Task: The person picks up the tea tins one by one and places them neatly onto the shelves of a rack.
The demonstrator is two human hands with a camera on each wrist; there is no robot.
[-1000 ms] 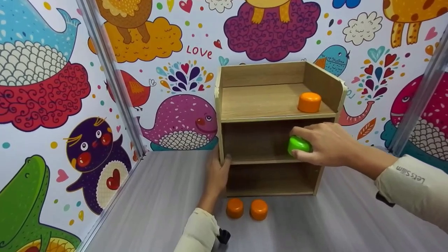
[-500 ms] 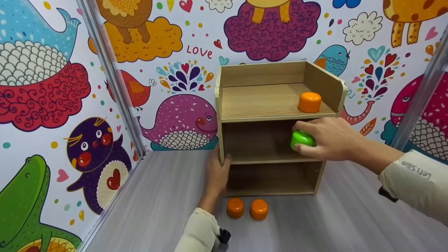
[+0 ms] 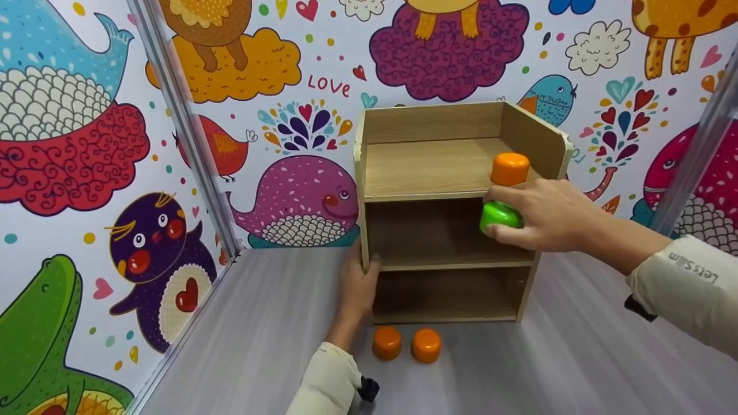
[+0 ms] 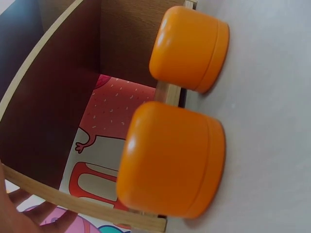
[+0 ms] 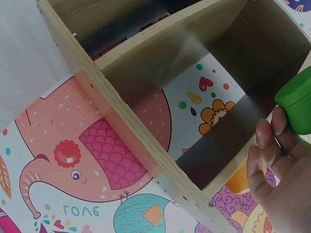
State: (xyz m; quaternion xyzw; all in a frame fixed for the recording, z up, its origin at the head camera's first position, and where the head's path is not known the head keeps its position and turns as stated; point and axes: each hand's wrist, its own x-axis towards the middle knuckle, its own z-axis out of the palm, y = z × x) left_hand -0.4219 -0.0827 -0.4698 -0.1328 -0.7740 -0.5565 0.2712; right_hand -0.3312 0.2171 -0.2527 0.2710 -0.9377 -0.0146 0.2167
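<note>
My right hand (image 3: pixel 556 216) grips a green rounded cylinder (image 3: pixel 499 216) with a thumb and fingers, in front of the middle opening of a small wooden shelf (image 3: pixel 426 168). In the right wrist view, the green cylinder (image 5: pixel 297 104) shows at the right edge, above the fingers (image 5: pixel 265 133). My left hand (image 3: pixel 357 285) holds the shelf's left side panel, its thumb at the front edge; the other fingers (image 4: pixel 41 211) show beyond the panel in the left wrist view. One orange cylinder (image 3: pixel 510 168) of similar shape stands on the top level, just above my right hand.
Two more orange cylinders, one left (image 3: pixel 387 343) and one right (image 3: pixel 426 346), stand on the grey table (image 3: pixel 259 346) before the shelf's bottom opening. Walls printed with cartoon animals (image 3: pixel 305 202) enclose the table, with metal posts (image 3: pixel 190 138) at the corners.
My right hand has risen with the green cylinder and shifted slightly right, nearing the top level's front edge. The left hand and the orange cylinders stay in place.
</note>
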